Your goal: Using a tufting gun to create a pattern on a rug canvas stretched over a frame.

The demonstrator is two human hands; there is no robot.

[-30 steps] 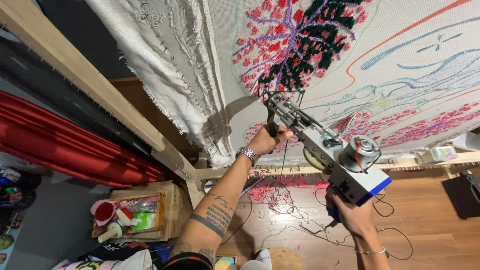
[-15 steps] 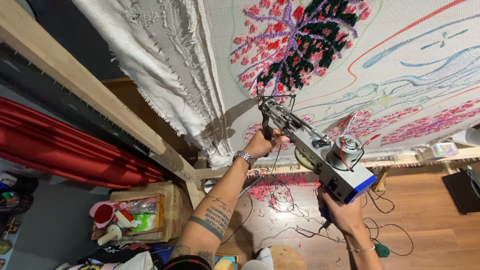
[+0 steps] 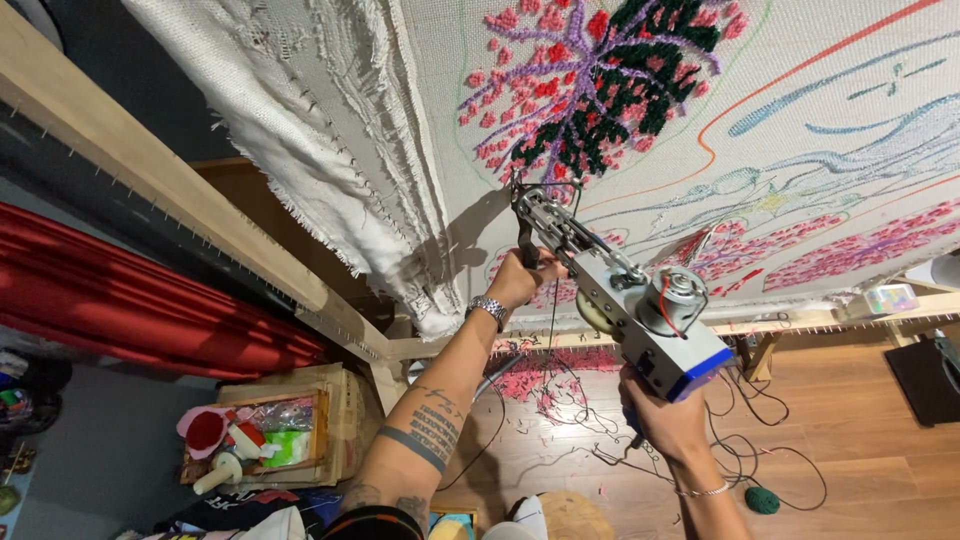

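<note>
I am holding a tufting gun (image 3: 625, 300) up against a stretched white backing cloth (image 3: 830, 130) with both hands. My left hand (image 3: 520, 278) is wrapping its fingers (image 3: 530, 262) tight around the front handle just behind the needle end, and my wrist is wearing a metal watch (image 3: 488, 310). My right hand (image 3: 665, 420) is gripping the rear handle under the gun's blue-edged body, fingers curled shut around it, though I cannot tell exactly how each finger is lying because the gun is hiding them. The gun's tip is touching the cloth just below a tufted patch of red, purple, black and green yarn (image 3: 600, 80). The cloth is hanging on a wooden frame (image 3: 160, 190), with loose folds bunching at its corner. Cables and yarn strands (image 3: 600, 440) are trailing across the wooden floor (image 3: 860, 410) beneath my arms. To my left, a wooden crate (image 3: 275, 425) is sitting on the floor with cones and oddments inside, beside a red curtain (image 3: 130, 320). A dark green yarn ball (image 3: 762, 500) is lying near my right forearm.
</note>
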